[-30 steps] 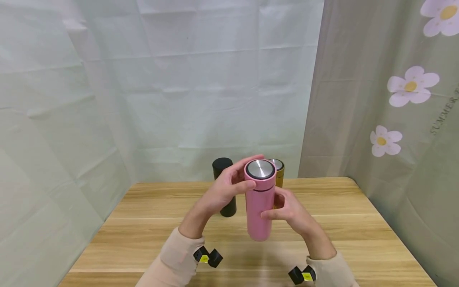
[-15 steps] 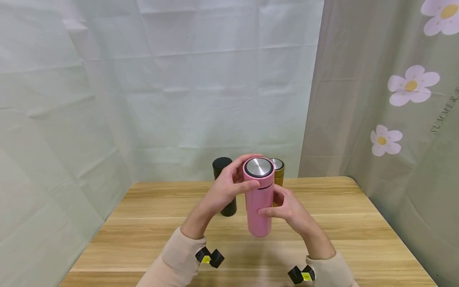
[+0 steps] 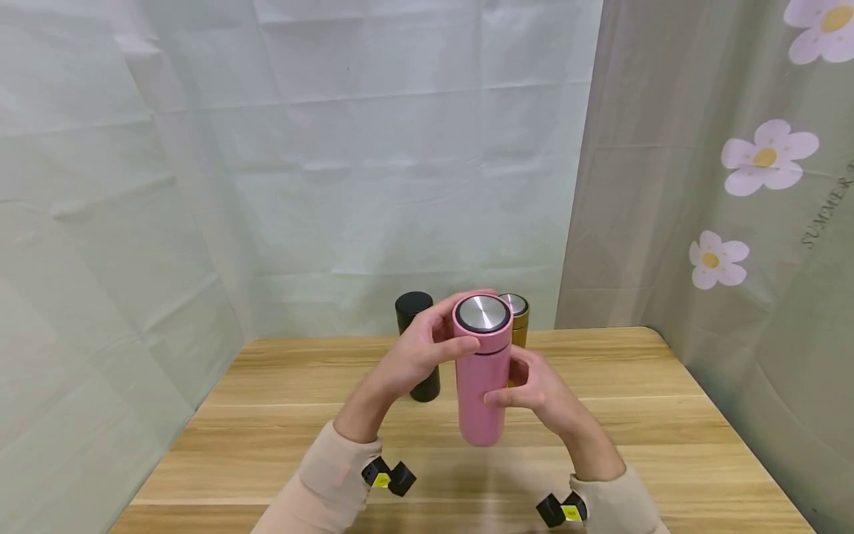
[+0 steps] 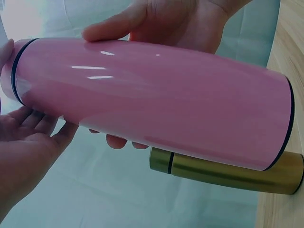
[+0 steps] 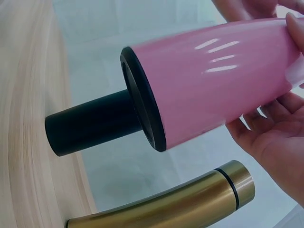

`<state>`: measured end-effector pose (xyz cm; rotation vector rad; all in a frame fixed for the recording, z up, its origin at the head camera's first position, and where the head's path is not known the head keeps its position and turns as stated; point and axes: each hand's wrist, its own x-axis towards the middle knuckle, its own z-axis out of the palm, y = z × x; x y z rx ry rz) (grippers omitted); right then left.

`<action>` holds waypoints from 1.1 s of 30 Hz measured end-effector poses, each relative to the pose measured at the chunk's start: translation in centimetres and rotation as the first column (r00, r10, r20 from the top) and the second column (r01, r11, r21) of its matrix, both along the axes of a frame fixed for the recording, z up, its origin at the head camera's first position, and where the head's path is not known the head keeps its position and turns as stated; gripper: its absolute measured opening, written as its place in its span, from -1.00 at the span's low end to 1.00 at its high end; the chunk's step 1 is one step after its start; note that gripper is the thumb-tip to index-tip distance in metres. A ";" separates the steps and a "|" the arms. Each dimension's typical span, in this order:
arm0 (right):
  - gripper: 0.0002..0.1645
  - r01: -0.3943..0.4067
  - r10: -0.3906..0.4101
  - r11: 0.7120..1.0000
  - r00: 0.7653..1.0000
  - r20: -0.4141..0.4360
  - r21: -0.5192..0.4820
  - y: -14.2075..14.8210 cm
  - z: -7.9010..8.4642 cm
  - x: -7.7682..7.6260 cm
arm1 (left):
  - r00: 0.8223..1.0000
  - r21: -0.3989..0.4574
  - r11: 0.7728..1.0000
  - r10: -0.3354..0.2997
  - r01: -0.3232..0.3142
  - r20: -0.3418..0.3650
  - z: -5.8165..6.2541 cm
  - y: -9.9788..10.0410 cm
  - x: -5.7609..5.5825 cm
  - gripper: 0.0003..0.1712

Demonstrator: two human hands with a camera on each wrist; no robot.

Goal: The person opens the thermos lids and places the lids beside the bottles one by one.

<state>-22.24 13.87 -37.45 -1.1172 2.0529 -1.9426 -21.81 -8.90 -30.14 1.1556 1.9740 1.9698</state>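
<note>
The right hand (image 3: 542, 389) has its grip curled partway round the body of a pink bottle (image 3: 482, 397), while the left hand (image 3: 423, 347) has its grip wrapped round the upper end by the lid (image 3: 483, 314). The bottle is held roughly upright, its base clear of the tabletop (image 3: 640, 430). Behind it, a black bottle (image 3: 414, 308) stands left and a gold bottle (image 3: 520, 325) right, before a pale curtain (image 3: 400, 185).

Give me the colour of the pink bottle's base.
Black; the base shows best in the right wrist view.
</note>
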 end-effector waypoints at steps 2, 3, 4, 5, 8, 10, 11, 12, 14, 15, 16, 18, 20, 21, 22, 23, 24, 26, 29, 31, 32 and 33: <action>-0.36 0.015 -0.015 1.000 1.000 0.005 0.004 0.0 0.0 0.0 | 1.000 0.008 1.000 0.028 -0.028 -0.005 0.0 0.1 0.1 -0.13; -0.36 0.025 -0.025 1.000 1.000 0.009 0.007 0.0 0.1 0.1 | 0.999 0.013 0.999 0.042 -0.042 -0.008 0.0 0.1 0.1 -0.13; -0.35 0.036 -0.036 0.999 0.999 0.012 0.011 -0.1 0.1 0.1 | 0.998 0.017 0.998 0.057 -0.057 -0.010 0.0 0.2 0.2 -0.14; -0.34 0.049 -0.049 0.999 0.999 0.016 0.015 -0.1 0.1 0.1 | 0.998 0.023 0.997 0.069 -0.069 -0.010 0.0 0.2 0.2 -0.14; -0.32 0.078 -0.078 0.997 0.997 0.021 0.024 -0.2 0.2 0.2 | 0.996 0.035 0.995 0.089 -0.089 -0.002 -0.1 0.3 0.3 -0.10; -0.31 0.088 -0.089 0.996 0.996 0.020 0.027 -0.2 0.2 0.2 | 0.996 0.029 0.995 0.092 -0.092 0.004 -0.1 0.3 0.3 -0.06; -0.31 0.087 -0.087 0.996 0.996 0.019 0.026 -0.2 0.2 0.2 | 0.996 0.021 0.996 0.089 -0.089 0.004 -0.1 0.3 0.3 -0.04; -0.31 0.081 -0.082 0.996 0.996 0.017 0.023 -0.1 0.2 0.2 | 0.996 0.011 0.996 0.084 -0.084 0.002 -0.1 0.2 0.3 -0.02; -0.32 0.071 -0.071 0.997 0.997 0.013 0.017 -0.1 0.2 0.2 | 0.998 -0.006 0.998 0.061 -0.061 -0.006 -0.1 0.1 0.3 0.01; -0.33 0.065 -0.065 0.998 0.998 0.010 0.013 -0.1 0.2 0.2 | 0.999 -0.013 0.999 0.048 -0.049 -0.013 0.0 0.1 0.3 0.02; -0.34 0.057 -0.057 0.998 0.998 0.008 0.008 0.0 0.2 0.2 | 0.999 -0.017 0.999 0.035 -0.036 -0.020 0.0 0.0 0.2 0.02; -0.36 0.046 -0.046 0.999 0.999 0.007 0.000 0.0 0.2 0.2 | 1.000 -0.019 1.000 0.013 -0.014 -0.029 0.1 0.0 0.2 0.00; -0.37 0.039 -0.039 0.999 0.999 0.006 -0.005 0.0 0.2 0.2 | 0.999 -0.018 1.000 0.011 -0.012 -0.037 0.1 0.0 0.2 -0.06; -0.38 0.037 -0.037 0.999 0.999 0.006 -0.007 0.0 0.2 0.2 | 0.999 -0.018 1.000 0.016 -0.017 -0.038 0.1 0.0 0.1 -0.09; -0.38 0.036 -0.036 0.999 0.999 0.006 -0.007 0.0 0.2 0.2 | 0.999 -0.017 1.000 0.024 -0.025 -0.038 0.1 0.0 0.2 -0.12; -0.37 0.037 -0.037 0.999 0.999 0.008 -0.005 0.0 0.2 0.2 | 0.999 -0.013 0.999 0.034 -0.034 -0.037 0.1 0.1 0.2 -0.14; -0.37 0.039 -0.038 0.999 0.999 0.008 -0.003 0.0 0.2 0.2 | 0.998 -0.007 0.999 0.045 -0.045 -0.033 0.1 0.1 0.2 -0.16; -0.36 0.044 -0.044 0.999 0.999 0.014 0.001 0.0 0.2 0.2 | 0.997 0.003 0.998 0.066 -0.066 -0.027 0.0 0.2 0.2 -0.17; -0.35 0.052 -0.052 0.999 0.998 0.021 0.007 0.0 0.2 0.2 | 0.996 0.021 0.996 0.085 -0.085 -0.013 0.0 0.2 0.2 -0.14; -0.34 0.054 -0.054 0.999 0.998 0.024 0.007 0.0 0.2 0.2 | 0.996 0.021 0.996 0.093 -0.092 -0.011 0.0 0.2 0.3 -0.12; -0.34 0.053 -0.053 0.999 0.998 0.023 0.006 0.0 0.2 0.3 | 0.996 0.017 0.996 0.090 -0.090 -0.012 0.0 0.2 0.3 -0.11; -0.34 0.053 -0.053 0.999 0.998 0.024 0.006 0.1 0.2 0.3 | 0.996 0.011 0.996 0.085 -0.085 -0.012 0.0 0.2 0.3 -0.09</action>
